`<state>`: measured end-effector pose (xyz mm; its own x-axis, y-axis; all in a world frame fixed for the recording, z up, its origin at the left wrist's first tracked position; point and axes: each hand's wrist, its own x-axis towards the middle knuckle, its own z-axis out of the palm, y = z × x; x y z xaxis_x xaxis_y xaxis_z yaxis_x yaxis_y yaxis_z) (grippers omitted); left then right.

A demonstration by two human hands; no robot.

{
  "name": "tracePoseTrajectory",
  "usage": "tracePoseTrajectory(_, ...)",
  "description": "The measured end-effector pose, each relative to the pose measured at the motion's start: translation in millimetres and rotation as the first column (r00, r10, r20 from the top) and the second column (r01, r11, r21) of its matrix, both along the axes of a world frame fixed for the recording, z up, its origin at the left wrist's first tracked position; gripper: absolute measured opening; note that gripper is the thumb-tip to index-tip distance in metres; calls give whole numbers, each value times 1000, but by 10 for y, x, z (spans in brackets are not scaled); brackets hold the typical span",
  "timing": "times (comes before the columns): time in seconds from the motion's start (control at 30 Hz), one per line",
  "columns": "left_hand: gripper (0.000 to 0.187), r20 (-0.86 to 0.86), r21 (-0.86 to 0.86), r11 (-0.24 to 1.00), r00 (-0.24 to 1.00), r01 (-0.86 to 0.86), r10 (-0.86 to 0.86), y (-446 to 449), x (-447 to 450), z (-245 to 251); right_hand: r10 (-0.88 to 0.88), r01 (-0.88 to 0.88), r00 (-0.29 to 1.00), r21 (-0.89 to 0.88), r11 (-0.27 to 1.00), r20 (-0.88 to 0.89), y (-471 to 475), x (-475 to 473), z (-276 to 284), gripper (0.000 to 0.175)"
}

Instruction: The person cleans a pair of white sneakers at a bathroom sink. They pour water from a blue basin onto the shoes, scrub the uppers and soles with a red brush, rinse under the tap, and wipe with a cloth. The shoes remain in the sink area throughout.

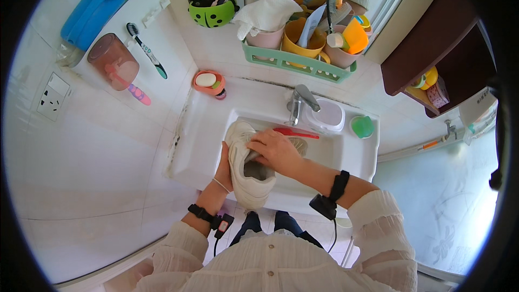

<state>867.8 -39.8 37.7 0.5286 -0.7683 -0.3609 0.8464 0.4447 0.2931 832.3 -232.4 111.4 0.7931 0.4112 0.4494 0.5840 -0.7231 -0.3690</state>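
A white lace-up sneaker (253,190) is held over the front of the white ceramic washbasin (198,142), its toe towards the back wall and its heel towards me. My left hand (224,166) grips it along the left side. At the opening, my right hand (279,152) has its fingers bent around the tongue area; the fingertips are partly hidden inside. Behind the right hand lies a red plastic-handled tool (298,133) in the basin. Close by is a beige ridged item (299,146), mostly covered by that hand.
A chrome faucet (300,103) rises at the basin's back beside a white lidded container (326,115). Green soap (362,126) sits on the right ledge, and an orange soap dish (209,83) at the back left. A green rack (300,65) of cups hangs above; a dark cabinet (429,36) juts out right.
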Motion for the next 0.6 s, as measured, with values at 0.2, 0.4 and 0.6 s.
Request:
tracePoseTrajectory(0.2,73,52,530,832,973,163,-223,222,112,-282,-66,40,972,-117,992,-226,61,2,-217,18)
tracePoseTrajectory(0.4,44,524,551,781,850,-295,-48,687,20,217,-79,56,982,-138,989,-169,206,-144,-449,22)
tracePoseTrajectory(0.6,45,416,745,664,741,55,-527,631,-331,353,-87,57,967,-129,990,-239,396,-167,-557,21)
